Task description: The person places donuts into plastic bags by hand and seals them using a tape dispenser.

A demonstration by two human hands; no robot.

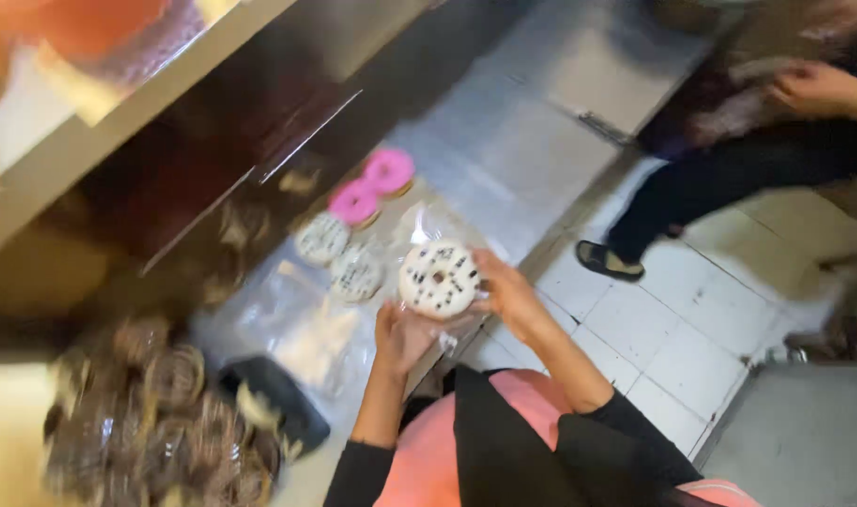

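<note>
Both hands on a white-iced doughnut over the counter

Leftmost, a blurred heap of chocolate-drizzled doughnuts fills the lower corner of the steel counter, with a black tray just beside it and clear plastic bags lying flat next. Further along sit two white doughnuts with dark sprinkles and, behind them, two pink-iced doughnuts, touching each other. Left hand is cupped palm-up under a white doughnut with dark sprinkles, fingers curled around its lower edge; thin clear wrap seems to lie between palm and doughnut, too blurred to be sure. Right hand grips the same doughnut from its right side, fingers closed on the rim. Doughnut is held up off the counter, near its edge, tilted toward the camera. Black sleeves and a pink apron show below. Far right, another person's leg and sandal stand on the white tile floor; their hand is up top, motion-blurred.
</note>
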